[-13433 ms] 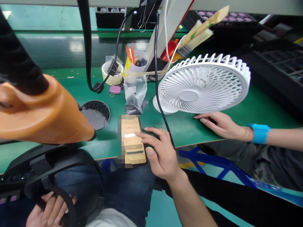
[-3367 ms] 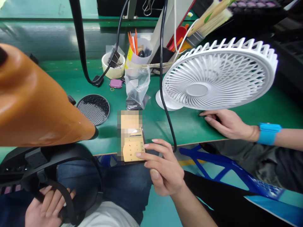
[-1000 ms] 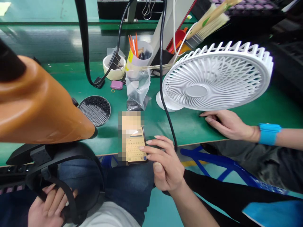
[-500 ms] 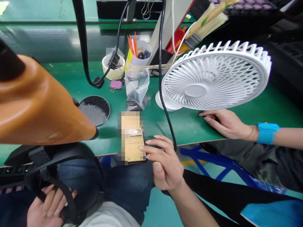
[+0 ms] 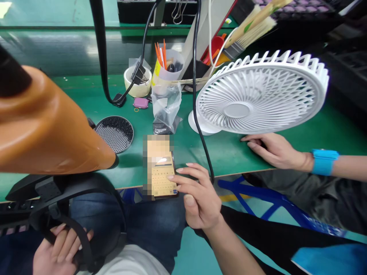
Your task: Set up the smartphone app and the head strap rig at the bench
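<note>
A flat rectangular phone with a dark rim and a lit yellowish screen (image 5: 164, 170) is seen at the front edge of the smooth green tabletop (image 5: 226, 156), its near end reaching past that edge in this view; its far and left parts are obscured by coarse blurring. It lies just to the left of the bare right hand (image 5: 202, 202) and is not enclosed by it: the fingers are held apart and loosely curled, with nothing gripped between them. The index fingertip (image 5: 171, 178) is placed over the lower half of the screen, where rows of small keys are displayed; whether the glass is touched cannot be told. The thumb is held lower, clear of the phone.

The left hand (image 5: 59, 248) is seen at the lower left, its fingers curled by a band of a black plastic device with curved bands (image 5: 48, 190); whether the band is grasped cannot be told.

Just beyond the phone, a crumpled clear plastic bag (image 5: 166, 107) is seen, and to the right a round white slatted fan (image 5: 258, 99), beside which a co-worker's hand (image 5: 272, 151) is rested.

Compared with 3.4 seconds ago, the sparse, widely spaced keypad is replaced by denser rows with a small blue key at the lower right, and the index fingertip has been brought slightly higher. The phone's place at the edge is unchanged. Against half a second ago, hardly any difference is seen.
</note>
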`<state>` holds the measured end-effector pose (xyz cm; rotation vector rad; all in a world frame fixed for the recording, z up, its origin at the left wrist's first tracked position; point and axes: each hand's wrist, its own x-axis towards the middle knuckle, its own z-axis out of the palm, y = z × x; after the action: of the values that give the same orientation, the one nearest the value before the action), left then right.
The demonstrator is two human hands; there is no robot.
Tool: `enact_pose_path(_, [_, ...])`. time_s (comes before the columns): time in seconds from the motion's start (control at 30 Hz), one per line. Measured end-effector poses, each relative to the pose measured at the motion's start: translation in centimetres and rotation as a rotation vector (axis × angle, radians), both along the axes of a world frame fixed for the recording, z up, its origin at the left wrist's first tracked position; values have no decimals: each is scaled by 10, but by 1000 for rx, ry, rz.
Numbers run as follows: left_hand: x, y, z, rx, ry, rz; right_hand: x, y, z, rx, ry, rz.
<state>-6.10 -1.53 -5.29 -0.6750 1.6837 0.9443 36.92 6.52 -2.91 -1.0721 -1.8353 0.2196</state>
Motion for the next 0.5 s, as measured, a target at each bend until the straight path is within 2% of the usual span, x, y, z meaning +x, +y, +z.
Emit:
enact_pose_path(0.17, [-9,-7,-10,70,-16,-23,-1,3,2,-32,-72,26])
enact_pose_path(0.37, [4,-1,-2,38,29,-26,3,0,2,10,-32,-29])
enact_pose_path(0.5, [-2,-4,-4,66,3,-66,7,8,8,5,-43,-76])
